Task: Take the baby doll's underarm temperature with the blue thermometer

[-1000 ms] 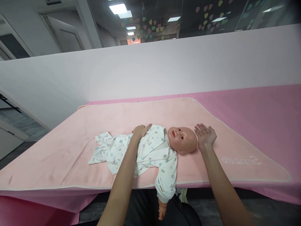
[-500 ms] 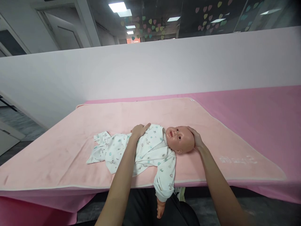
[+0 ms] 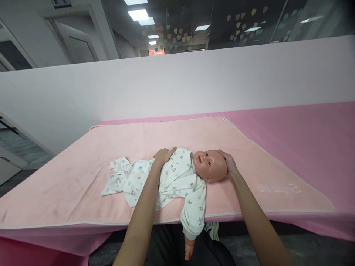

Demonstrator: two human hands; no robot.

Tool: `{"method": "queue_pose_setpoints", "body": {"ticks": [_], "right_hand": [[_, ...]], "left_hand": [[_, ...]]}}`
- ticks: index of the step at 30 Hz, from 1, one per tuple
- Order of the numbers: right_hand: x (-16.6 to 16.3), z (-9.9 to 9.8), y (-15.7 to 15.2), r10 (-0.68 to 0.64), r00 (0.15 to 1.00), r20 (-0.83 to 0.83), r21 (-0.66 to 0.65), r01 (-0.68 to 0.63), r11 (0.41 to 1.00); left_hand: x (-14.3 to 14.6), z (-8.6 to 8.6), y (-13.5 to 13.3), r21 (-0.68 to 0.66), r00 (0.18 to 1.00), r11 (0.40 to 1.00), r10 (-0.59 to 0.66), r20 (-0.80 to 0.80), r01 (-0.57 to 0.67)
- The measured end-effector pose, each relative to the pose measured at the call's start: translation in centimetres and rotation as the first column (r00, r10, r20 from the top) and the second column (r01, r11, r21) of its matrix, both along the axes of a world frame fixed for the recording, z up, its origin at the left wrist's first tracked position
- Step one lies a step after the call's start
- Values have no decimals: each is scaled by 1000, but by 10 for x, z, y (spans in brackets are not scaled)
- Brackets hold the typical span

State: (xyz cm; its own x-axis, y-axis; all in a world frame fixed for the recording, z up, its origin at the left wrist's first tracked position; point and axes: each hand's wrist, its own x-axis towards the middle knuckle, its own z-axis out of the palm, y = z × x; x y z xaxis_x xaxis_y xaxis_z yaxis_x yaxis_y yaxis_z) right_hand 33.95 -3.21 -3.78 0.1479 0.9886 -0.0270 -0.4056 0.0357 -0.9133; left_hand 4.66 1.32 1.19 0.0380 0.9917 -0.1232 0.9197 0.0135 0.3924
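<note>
A baby doll point(image 3: 177, 177) lies on its back on a peach blanket point(image 3: 83, 147), its head to the right. It wears a white, printed top and trousers. My left hand point(image 3: 164, 156) is laid across its waist, thumb pointing toward the chest and fingers curved over the far side, their tips hidden. Around the crown of the doll's head point(image 3: 210, 165) my right hand point(image 3: 229, 162) is cupped, with part of the palm beneath it. The doll's near arm point(image 3: 191, 218) hangs over the table's front edge, the bare hand showing below the sleeve.
Pink cloth point(image 3: 316, 147) covers the table under the blanket. A low white wall point(image 3: 177, 88) runs along the back, with glass bearing heart stickers above it. My dark-clothed legs point(image 3: 163, 244) are below the front edge.
The camera view has shifted slightly. Both hands keep the same places on the doll, which has not visibly moved on the blanket.
</note>
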Motion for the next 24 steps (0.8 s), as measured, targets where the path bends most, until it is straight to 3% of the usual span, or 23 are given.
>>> {"method": "queue_pose_setpoints", "body": {"ticks": [2, 6, 12, 14, 18, 21, 24], "right_hand": [[-5, 4, -4, 86, 996, 2, -52, -86, 995], [-5, 8, -7, 67, 995, -73, -130, -76, 989], [8, 3, 0, -199, 960, -196, -23, 198, 980], [6, 3, -1, -107, 984, -144, -3, 108, 994], [-4, 6, -9, 163, 986, -18, -107, -164, 981], [-7, 8, -10, 182, 982, -41, -141, -186, 972], [-3, 6, -6, 95, 993, -75, -99, -102, 990]], "left_hand": [[0, 0, 0, 3, 1000, 1000, 1, 1, -1], [0, -2, 1, 7, 1000, 1000, 3, 5, -3], [-1, -2, 1, 10, 1000, 1000, 0, 4, 0], [0, -2, 1, 10, 1000, 1000, -4, 2, 4], [0, -2, 1, 8, 1000, 1000, 0, -1, 0], [-1, -2, 1, 7, 1000, 1000, -1, 1, 1], [-1, -2, 1, 6, 1000, 1000, -3, 4, 3]]}}
